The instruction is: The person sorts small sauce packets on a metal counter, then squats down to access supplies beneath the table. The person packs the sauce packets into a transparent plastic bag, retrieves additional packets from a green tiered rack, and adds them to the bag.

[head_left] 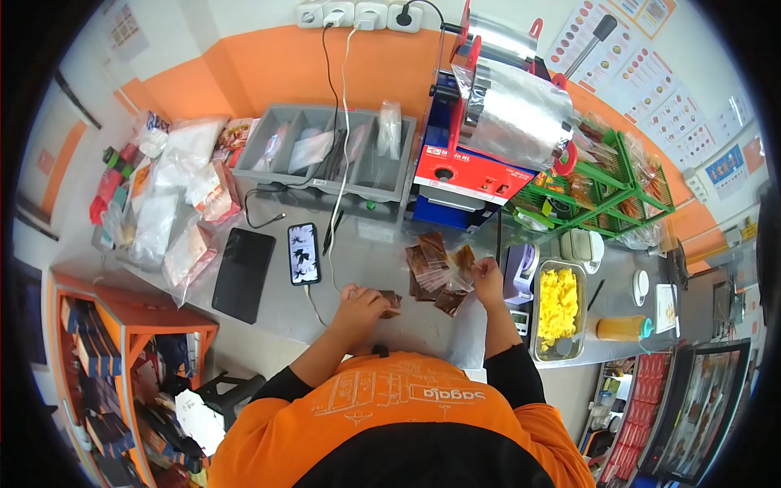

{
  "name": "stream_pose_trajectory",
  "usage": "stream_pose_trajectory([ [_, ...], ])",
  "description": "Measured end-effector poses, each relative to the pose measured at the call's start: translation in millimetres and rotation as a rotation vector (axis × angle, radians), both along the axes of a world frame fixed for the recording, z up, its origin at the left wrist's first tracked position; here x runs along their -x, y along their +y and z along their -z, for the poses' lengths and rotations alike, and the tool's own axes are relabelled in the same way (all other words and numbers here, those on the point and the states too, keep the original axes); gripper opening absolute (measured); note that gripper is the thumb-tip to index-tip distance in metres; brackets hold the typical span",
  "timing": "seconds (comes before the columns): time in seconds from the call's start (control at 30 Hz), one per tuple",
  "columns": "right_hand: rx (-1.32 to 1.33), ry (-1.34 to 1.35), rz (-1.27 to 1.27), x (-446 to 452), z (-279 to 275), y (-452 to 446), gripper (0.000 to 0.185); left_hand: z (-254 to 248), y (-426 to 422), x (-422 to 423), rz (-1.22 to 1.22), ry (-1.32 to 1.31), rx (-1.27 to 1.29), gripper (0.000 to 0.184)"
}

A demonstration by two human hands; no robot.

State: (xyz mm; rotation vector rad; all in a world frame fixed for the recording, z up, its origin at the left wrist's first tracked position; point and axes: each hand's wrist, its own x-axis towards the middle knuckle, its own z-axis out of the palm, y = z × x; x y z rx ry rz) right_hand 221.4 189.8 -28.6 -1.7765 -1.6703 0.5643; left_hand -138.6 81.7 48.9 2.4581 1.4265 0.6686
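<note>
Several small clear sachets of brown contents (425,259) lie in an overlapping pile on the steel table in front of me. At the pile's right edge, my right hand (489,285) pinches the corner of an amber-brown sachet (464,259). My left hand (363,307) rests low over the table, left of the pile, with its fingers closed on another dark brown sachet (393,304). Part of that sachet is hidden under the fingers.
Left of my hands lie a phone (303,254) and a black tablet (243,275). A grey divided bin (325,183) and a cup-sealing machine (472,175) stand behind. At right are a tub of yellow pieces (558,305), a purple device (521,272) and green baskets (606,199).
</note>
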Motion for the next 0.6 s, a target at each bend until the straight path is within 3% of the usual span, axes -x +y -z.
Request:
stream_pose_trajectory([
  [0.13,-0.006,0.441,-0.214,69,-102,-3,0.028,-10,-4,-4,-0.067,0.0,-0.063,0.008],
  [0.2,-0.016,0.413,-0.312,98,-120,-8,0.027,-13,-4,-9,-0.098,-0.016,-0.152,0.006],
  [0.3,0.05,0.34,-0.532,139,-114,-25,0.028,-21,-3,-15,-0.08,-0.021,-0.22,0.007],
  [0.37,0.108,0.244,-0.665,157,-109,-39,0.03,-18,-4,-13,-0.035,-0.045,-0.116,0.009],
  [0.47,0.263,0.428,-0.704,168,-87,-48,0.031,-7,-7,-11,-0.04,-0.076,-0.051,0.014],
  [0.57,0.467,0.814,-0.729,161,-74,-43,0.032,-11,-11,-9,-0.04,-0.127,-0.039,0.018],
  [0.6,0.528,0.791,-0.733,156,-73,-41,0.032,-14,-11,-8,-0.033,-0.148,-0.037,0.019],
])
